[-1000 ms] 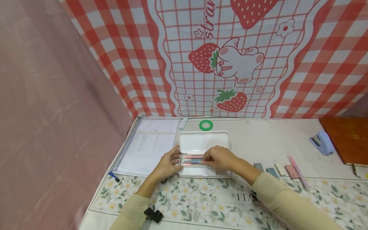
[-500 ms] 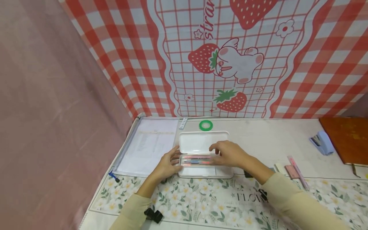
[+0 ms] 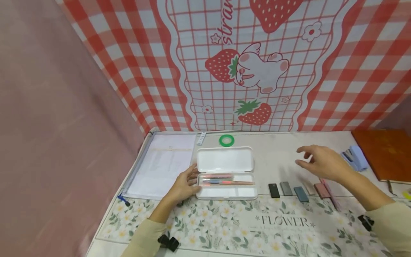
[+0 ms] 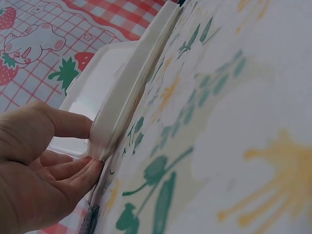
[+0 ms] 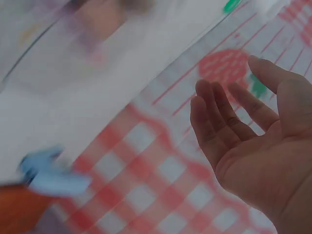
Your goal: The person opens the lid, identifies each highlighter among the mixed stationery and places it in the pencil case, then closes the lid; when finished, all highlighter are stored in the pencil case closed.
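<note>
A white pencil case (image 3: pixel 226 193) lies with its lid raised toward the back. Several pens (image 3: pixel 221 182) rest side by side in its rear half. My left hand (image 3: pixel 182 185) grips the case's left end, and in the left wrist view its thumb (image 4: pixel 73 125) is on the side wall with the other fingers curled at the corner. My right hand (image 3: pixel 324 163) hovers over the table to the right, holding nothing, its fingers loosely bent. Below it lie a black block (image 3: pixel 274 190), a grey block (image 3: pixel 286 188), a blue block (image 3: pixel 301 194) and a pink block (image 3: pixel 321 190), eraser-like.
A pink pen (image 3: pixel 333 198) lies by the pink block. Farther right are a blue stapler (image 3: pixel 357 159) and a brown book (image 3: pixel 385 153). Behind the case is a green tape roll (image 3: pixel 226 140); a zip folder with papers (image 3: pixel 163 160) lies left.
My right hand has left the pens in the case, lifted, and moved right over the blocks, uncovering the black one. The left hand stays at the case; the head view has shifted slightly.
</note>
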{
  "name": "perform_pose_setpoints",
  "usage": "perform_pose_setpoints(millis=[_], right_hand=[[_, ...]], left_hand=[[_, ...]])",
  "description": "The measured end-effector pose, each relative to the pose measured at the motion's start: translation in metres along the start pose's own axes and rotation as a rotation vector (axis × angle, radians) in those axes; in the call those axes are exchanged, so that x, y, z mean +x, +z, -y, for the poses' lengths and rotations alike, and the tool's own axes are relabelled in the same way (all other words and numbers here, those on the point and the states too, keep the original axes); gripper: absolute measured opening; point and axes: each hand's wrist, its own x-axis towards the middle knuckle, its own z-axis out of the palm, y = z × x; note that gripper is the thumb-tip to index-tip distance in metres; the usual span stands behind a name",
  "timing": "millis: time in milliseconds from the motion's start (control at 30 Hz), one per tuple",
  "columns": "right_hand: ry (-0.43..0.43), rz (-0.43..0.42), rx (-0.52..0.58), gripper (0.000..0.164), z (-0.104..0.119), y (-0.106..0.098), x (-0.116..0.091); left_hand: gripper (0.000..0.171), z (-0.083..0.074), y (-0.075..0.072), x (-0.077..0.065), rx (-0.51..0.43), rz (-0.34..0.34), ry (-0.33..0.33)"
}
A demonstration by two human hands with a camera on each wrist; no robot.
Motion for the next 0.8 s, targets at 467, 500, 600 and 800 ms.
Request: perform_pose_setpoints(millis=[467,500,600,800], right_hand=[[0.147,0.129,0.047,0.042,-0.068,0.011,-0.037],[0.156,0.146,0.051,0.040,-0.069,0.014,-0.037],[0.184,0.191,0.061,0.033,-0.072,0.021,-0.038],[0.229,0.244,0.089,0.024,-0.073,0.035,-0.039]], left_hand=[[0.084,-0.027,-0.001,-0.013,-0.035,0.016,0.010],[0.085,-0.026,-0.002,-0.012,-0.036,0.020,0.006],[0.086,-0.020,-0.001,-0.008,-0.041,0.027,-0.007],[0.089,0.003,-0.002,0.002,-0.038,0.003,-0.005]])
